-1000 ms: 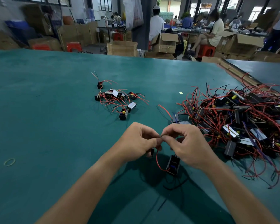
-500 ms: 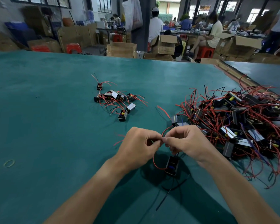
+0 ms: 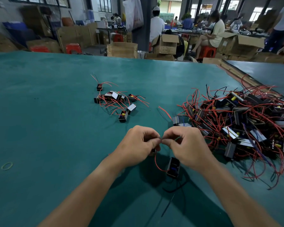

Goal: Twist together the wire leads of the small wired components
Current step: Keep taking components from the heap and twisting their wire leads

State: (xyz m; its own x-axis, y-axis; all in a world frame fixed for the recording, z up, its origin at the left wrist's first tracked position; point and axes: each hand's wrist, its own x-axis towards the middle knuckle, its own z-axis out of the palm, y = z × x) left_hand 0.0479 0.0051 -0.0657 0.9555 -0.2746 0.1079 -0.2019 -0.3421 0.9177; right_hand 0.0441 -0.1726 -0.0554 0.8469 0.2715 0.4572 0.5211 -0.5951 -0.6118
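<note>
Black boxy component (image 3: 173, 167), thin red lead (image 3: 155, 162) looped upward, fingertip-pinched

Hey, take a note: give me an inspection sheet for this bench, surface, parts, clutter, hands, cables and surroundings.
Surface: green table, no spills seen.
Job's things: one component below the hands; small group ahead; large tangled pile at right.
Clutter: rubber band at left.
Hands: left hand and right hand both pinch the wire leads where fingertips meet.
Cables: black lead trails on the table toward the near edge.
Surroundings: cardboard boxes and seated people beyond the table.
</note>
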